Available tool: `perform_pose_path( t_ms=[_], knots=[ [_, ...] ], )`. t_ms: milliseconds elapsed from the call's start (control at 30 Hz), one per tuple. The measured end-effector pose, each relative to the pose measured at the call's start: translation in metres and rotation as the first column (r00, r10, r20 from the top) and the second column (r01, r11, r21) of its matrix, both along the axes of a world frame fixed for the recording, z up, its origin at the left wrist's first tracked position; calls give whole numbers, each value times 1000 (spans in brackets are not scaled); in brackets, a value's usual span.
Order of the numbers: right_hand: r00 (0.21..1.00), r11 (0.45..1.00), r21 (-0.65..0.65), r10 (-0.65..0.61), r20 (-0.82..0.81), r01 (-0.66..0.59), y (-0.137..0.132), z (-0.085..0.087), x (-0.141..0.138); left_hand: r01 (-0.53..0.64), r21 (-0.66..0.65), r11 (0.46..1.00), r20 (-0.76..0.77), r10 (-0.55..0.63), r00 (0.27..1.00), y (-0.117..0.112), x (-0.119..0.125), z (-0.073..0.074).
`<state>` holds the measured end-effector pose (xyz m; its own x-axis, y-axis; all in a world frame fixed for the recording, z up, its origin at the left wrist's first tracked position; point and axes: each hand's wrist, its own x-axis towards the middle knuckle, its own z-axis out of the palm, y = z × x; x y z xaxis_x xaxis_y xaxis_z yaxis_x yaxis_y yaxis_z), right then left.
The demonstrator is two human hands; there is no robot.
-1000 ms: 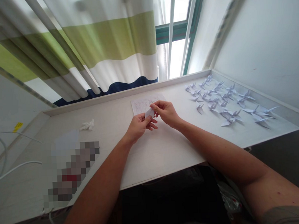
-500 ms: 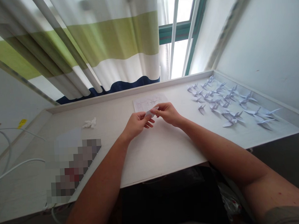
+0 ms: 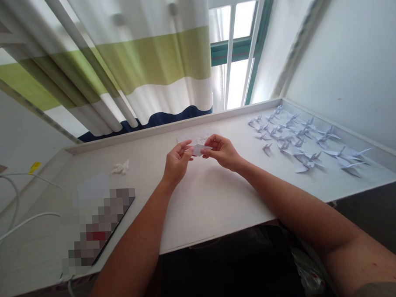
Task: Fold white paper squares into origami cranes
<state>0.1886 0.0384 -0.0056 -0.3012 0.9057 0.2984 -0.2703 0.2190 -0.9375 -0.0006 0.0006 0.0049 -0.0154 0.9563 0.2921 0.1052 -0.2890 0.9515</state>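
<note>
A small folded piece of pale paper (image 3: 198, 149) is held above the white desk (image 3: 219, 195) between both my hands. My left hand (image 3: 175, 163) pinches its left side with thumb and fingers. My right hand (image 3: 221, 151) pinches its right side. Just behind the hands, a printed sheet of paper (image 3: 197, 135) lies flat on the desk. Several finished pale blue paper cranes (image 3: 299, 137) stand in rows at the right of the desk, apart from my hands.
A crumpled bit of white paper (image 3: 120, 167) lies to the left. A dark flat blurred object (image 3: 96, 227) sits near the left front edge. White cables (image 3: 10, 205) run at far left. A striped curtain (image 3: 132, 72) and a window (image 3: 240, 54) are behind the desk's raised rim.
Both hands have shifted slightly away from me over the printed sheet. The folded paper has been turned from upright to lying flatter between the fingertips.
</note>
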Motion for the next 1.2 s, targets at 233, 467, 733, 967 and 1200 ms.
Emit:
perform_pose_path(
  t_ms=[233,467,733,967,1200],
  knots=[
    [987,999,10,31,159,-33,-4,-1,3,16,-83,996,84,-9,996,-1,4,0],
    [981,999,25,-30,192,26,-5,3,3,39,-122,992,96,-27,995,-3,3,6],
    [978,1000,-7,-15,210,17,3,-2,9,65,-196,978,78,-51,996,4,-10,2],
    [937,980,151,-173,304,132,5,-1,11,145,-265,953,60,-134,989,3,-9,4],
    [901,981,183,-141,410,70,9,-8,13,47,-215,975,-29,-54,998,7,-10,-10]
  ],
)
